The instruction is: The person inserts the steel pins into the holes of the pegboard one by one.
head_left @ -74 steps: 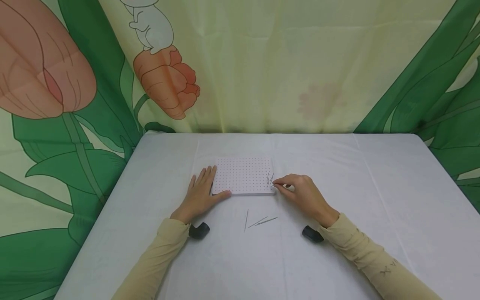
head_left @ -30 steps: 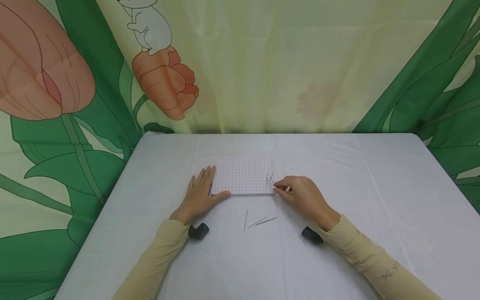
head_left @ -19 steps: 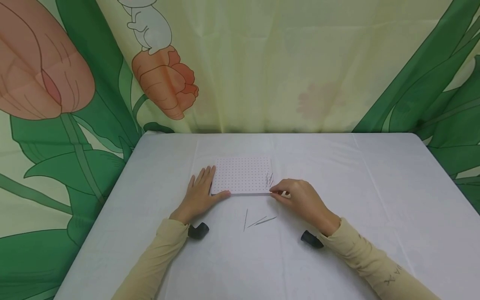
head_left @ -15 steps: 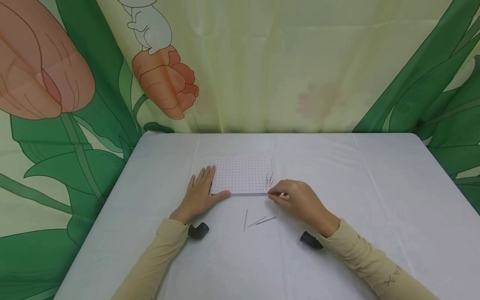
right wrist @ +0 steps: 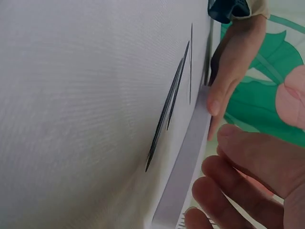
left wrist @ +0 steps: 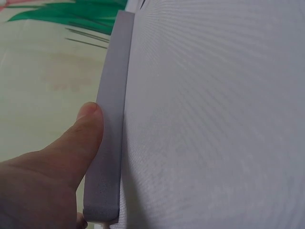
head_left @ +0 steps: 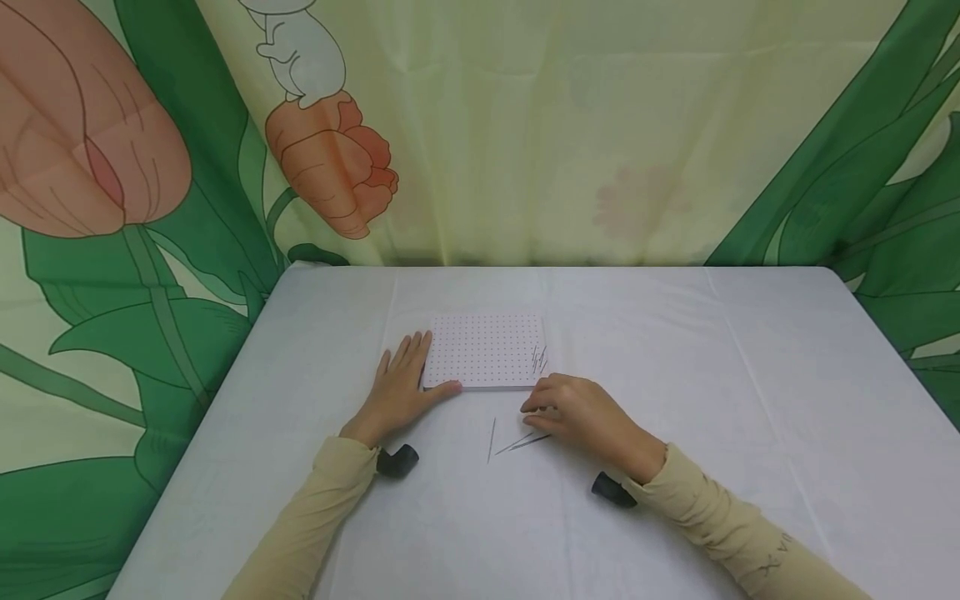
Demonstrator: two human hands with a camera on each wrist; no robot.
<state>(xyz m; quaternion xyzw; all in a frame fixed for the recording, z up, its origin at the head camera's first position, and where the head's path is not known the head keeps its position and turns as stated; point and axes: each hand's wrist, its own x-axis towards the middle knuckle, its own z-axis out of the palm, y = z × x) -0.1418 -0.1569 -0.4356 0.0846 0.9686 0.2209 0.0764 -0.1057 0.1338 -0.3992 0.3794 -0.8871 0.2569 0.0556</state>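
A white pegboard (head_left: 480, 350) with rows of small holes lies on the table. Several thin dark needles (head_left: 539, 360) stand in its right side near the front corner. My left hand (head_left: 399, 392) lies with spread fingers along the board's left edge, its thumb against the front edge (left wrist: 112, 119). Over the table just in front of the board's right corner is my right hand (head_left: 588, 414), fingers loosely bent and nothing between them. Several loose needles (right wrist: 164, 117) lie on the cloth beside it; in the head view the right hand overlaps the end of one.
White cloth covers the table (head_left: 712, 350). A black wrist device (head_left: 398, 462) sits by the left cuff, another (head_left: 614, 490) by the right. Behind the table hangs a printed curtain (head_left: 540, 150) with flowers and leaves.
My right hand has moved from the board's right edge toward me and leftward to the loose needles, its fingertips parting from their pinch. The left hand has kept its place.
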